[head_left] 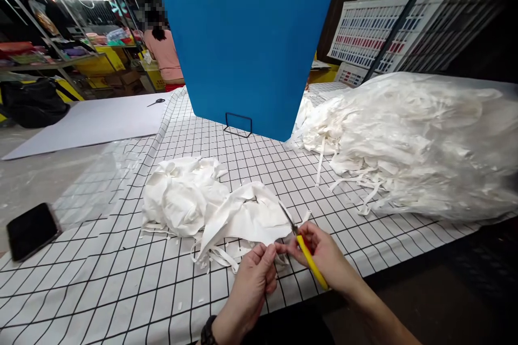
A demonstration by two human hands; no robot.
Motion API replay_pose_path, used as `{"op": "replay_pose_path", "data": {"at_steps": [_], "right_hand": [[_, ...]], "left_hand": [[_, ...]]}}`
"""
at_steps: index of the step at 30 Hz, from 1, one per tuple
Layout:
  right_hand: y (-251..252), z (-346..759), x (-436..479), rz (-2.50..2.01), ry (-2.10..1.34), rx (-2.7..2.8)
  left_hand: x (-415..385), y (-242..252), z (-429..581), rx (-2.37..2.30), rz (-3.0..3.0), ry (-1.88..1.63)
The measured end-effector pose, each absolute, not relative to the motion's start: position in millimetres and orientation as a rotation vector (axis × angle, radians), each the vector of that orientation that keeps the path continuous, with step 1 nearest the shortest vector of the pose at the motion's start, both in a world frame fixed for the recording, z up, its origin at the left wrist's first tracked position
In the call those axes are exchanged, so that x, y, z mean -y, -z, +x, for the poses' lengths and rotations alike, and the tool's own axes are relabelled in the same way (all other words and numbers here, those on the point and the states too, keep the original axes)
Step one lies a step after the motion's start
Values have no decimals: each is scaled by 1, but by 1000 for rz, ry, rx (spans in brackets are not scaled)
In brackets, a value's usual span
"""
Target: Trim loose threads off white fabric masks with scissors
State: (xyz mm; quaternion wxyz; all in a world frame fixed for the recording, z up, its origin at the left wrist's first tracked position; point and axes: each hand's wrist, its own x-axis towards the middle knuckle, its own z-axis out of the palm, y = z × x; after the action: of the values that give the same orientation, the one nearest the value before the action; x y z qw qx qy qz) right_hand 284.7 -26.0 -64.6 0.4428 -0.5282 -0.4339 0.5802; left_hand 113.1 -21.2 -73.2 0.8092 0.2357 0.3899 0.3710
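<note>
A white cloth piece with thin straps [251, 215] lies spread in front of me. Its near edge is pinched between the thumb and fingers of my left hand [257, 275]. My right hand [319, 250] is closed around yellow-handled scissors [311, 261], and its extended fingertips meet the left hand at the cloth's edge. The blades point up and away, lying over the right side of the cloth. Touching this piece on the left is a crumpled heap of similar white cloth [182, 194], with narrow straps trailing below it.
A large clear bag of white strapped cloth pieces [404, 145] fills the table's right side. A blue panel [246, 38] stands at the back on a wire stand [238, 125]. A phone [32, 232] lies at left, black scissors [156, 102] farther off. Another person [164, 54] is in the background.
</note>
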Motion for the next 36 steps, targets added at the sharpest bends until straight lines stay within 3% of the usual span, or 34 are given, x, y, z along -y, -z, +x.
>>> {"op": "replay_pose_path", "data": {"at_steps": [3, 9, 14, 21, 29, 36], "right_hand": [[68, 286, 19, -1296, -1284, 1157], [73, 267, 6, -1235, -1353, 1222], [80, 259, -1, -1197, -1292, 1153], [82, 260, -1, -1209, -1436, 1129], [51, 304, 18, -1670, -1052, 1659], [26, 293, 27, -1790, -875, 1957]], "left_hand": [[19, 76, 109, -855, 576, -820], [16, 82, 97, -965, 921, -777], [15, 75, 90, -1233, 1362, -1092], [9, 78, 96, -916, 1263, -1079], [-3, 85, 90, -954, 1360, -1091], [-6, 78, 92, -936, 1459, -1048]]}}
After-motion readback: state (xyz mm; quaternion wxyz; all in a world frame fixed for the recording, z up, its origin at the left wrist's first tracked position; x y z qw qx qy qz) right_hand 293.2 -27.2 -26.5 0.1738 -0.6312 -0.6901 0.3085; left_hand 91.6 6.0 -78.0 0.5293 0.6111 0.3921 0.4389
